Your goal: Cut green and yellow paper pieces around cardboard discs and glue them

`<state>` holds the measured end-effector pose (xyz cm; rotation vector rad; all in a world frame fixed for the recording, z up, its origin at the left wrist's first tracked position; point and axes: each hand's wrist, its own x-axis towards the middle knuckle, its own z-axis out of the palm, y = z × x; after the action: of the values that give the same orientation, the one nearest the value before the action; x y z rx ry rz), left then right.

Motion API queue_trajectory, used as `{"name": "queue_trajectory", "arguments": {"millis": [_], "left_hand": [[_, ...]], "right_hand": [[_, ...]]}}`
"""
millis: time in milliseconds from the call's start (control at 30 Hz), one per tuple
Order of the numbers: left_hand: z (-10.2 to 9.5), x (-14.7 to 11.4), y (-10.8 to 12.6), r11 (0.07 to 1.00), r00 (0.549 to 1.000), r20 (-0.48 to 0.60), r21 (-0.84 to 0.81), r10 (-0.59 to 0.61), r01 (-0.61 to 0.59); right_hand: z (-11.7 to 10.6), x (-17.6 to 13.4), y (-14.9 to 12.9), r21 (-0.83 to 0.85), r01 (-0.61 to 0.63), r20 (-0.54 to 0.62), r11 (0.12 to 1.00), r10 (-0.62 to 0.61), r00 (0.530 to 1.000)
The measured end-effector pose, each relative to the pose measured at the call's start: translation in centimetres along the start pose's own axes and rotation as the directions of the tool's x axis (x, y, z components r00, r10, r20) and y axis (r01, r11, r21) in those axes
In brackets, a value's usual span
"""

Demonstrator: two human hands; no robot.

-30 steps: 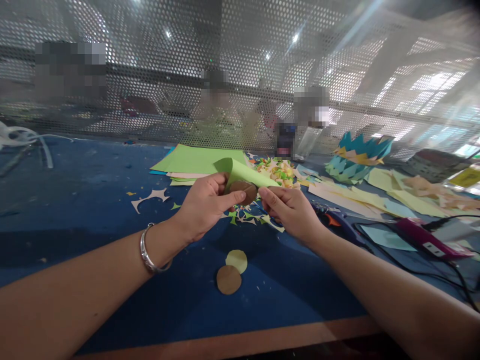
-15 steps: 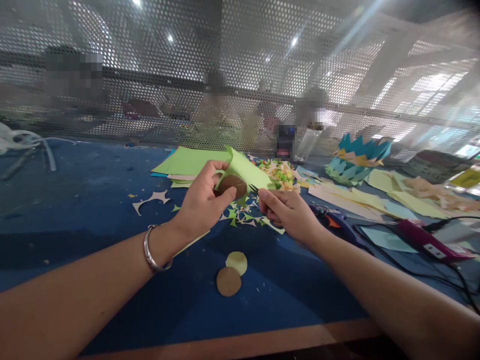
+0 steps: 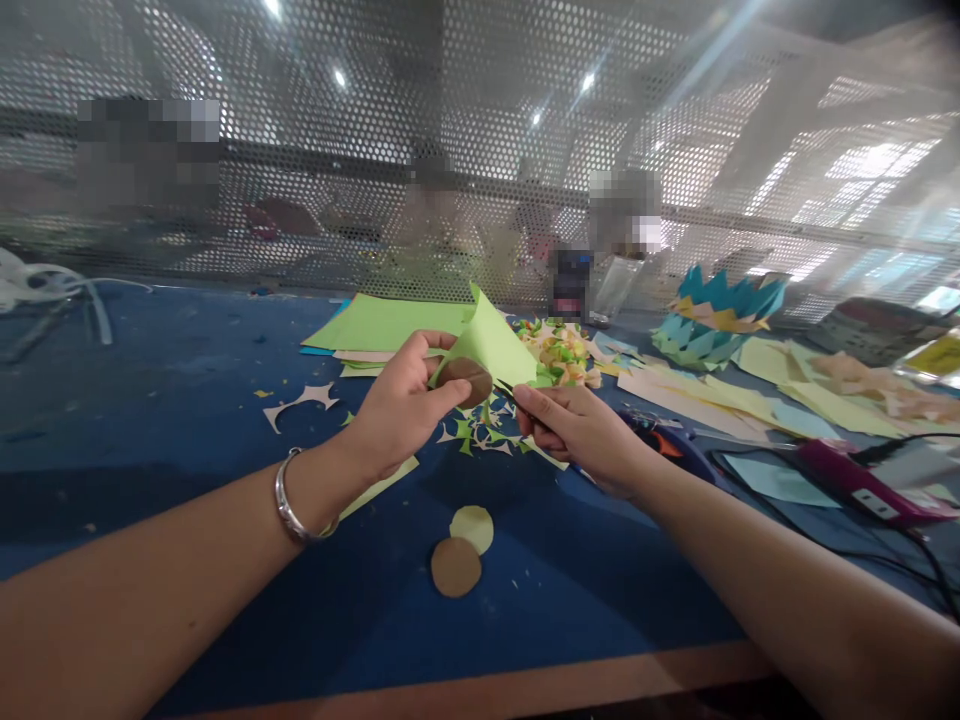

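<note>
My left hand is closed on a brown cardboard disc and a light green paper sheet, the disc lying against the paper. In my right hand is a small pair of scissors, mostly covered by the fingers. The blade tips point at the paper, just right of the disc. Below the hands, another brown disc partly overlaps a pale yellow-green paper disc on the blue table.
Green paper sheets lie stacked behind my left hand. Cut scraps and a heap of coloured paper pieces are beyond the hands. At right stand a blue zigzag paper crown, a purple power strip and black cables.
The green paper has turned, so its top corner now stands farther right. The scissor blades, spread apart before, now look closer together beside the disc.
</note>
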<state>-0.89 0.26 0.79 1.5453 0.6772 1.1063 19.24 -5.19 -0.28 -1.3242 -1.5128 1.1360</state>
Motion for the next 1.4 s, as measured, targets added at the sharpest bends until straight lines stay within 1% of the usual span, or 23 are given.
{"name": "queue_trajectory", "arguments": {"millis": [167,267,433,633,767,900,1100,1300,1400], "left_hand": [[0.6,-0.4,0.3,0.992,0.994,0.097,-0.111,-0.056,0.067],[0.8,-0.5,0.5,0.989,0.988,0.131,-0.114,-0.082,0.097],[0.8,-0.4,0.6,0.987,0.982,0.173,-0.123,-0.079,0.101],[0.8,-0.7,0.3,0.986,0.973,0.215,-0.123,-0.088,0.116],[0.9,-0.8,0.3,0.985,0.974,0.213,-0.131,-0.083,0.113],[1.0,-0.8,0.2,0.98,0.976,0.198,-0.158,-0.091,0.124],[1.2,-0.8,0.2,0.973,0.983,0.142,-0.185,-0.114,0.14],[1.1,-0.7,0.0,0.968,0.979,0.166,-0.203,-0.116,0.149],[1.1,-0.7,-0.1,0.962,0.979,0.132,-0.204,-0.155,0.179]], "right_hand": [[0.2,-0.1,0.1,0.008,0.013,-0.006,1.0,-0.013,1.0],[0.1,-0.1,0.1,0.023,0.029,-0.003,0.999,-0.029,1.0],[0.1,-0.1,0.1,0.054,0.056,0.014,0.997,-0.057,0.998],[0.3,-0.3,-0.1,0.044,0.09,0.003,0.995,-0.09,0.996],[0.2,-0.3,0.2,0.035,0.116,-0.006,0.993,-0.115,0.993],[0.1,-0.2,0.4,-0.012,0.139,-0.018,0.99,-0.14,0.99],[0.2,-0.1,0.2,-0.044,0.161,-0.037,0.986,-0.163,0.986],[0.1,-0.1,0.4,-0.09,0.184,-0.057,0.979,-0.19,0.98],[0.0,-0.1,0.3,-0.088,0.181,-0.058,0.979,-0.187,0.981]]}}
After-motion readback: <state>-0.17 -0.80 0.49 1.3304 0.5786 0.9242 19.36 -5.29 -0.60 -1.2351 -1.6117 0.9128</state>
